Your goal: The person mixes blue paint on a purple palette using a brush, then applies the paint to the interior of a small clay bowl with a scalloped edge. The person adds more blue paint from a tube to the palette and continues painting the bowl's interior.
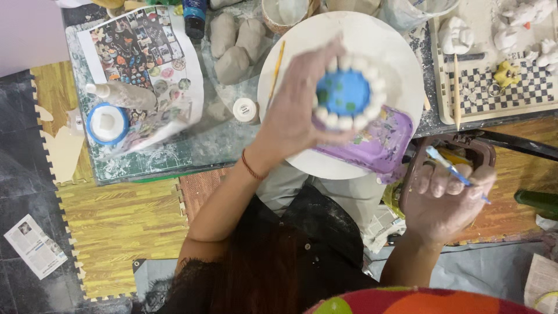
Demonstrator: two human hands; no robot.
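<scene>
While the left hand (296,107) curls around a small round clay piece (344,93), gripping it from the side with fingers and thumb wrapped about its rim, the piece is held up over the white round board (395,58) at the middle of the table's near edge. Its face is painted bright blue with a few green dots, and a ring of unpainted white bumps runs round the edge. A thin red cord circles the left wrist. The right hand (444,200) is closed loosely on a blue-handled paintbrush (456,172), fingers folded over the handle, the brush lying slantwise across the knuckles; it hovers beyond the table's near right corner, over a dark brown container (485,154). A purple-smeared plastic sheet (383,145) lies on the board's near right side. Three grey clay lumps (235,43) sit together toward the far edge, a white lid with a blue rim (107,123) rests near the left edge, and one checkered tray (511,96) with small white figures stands at the right.
</scene>
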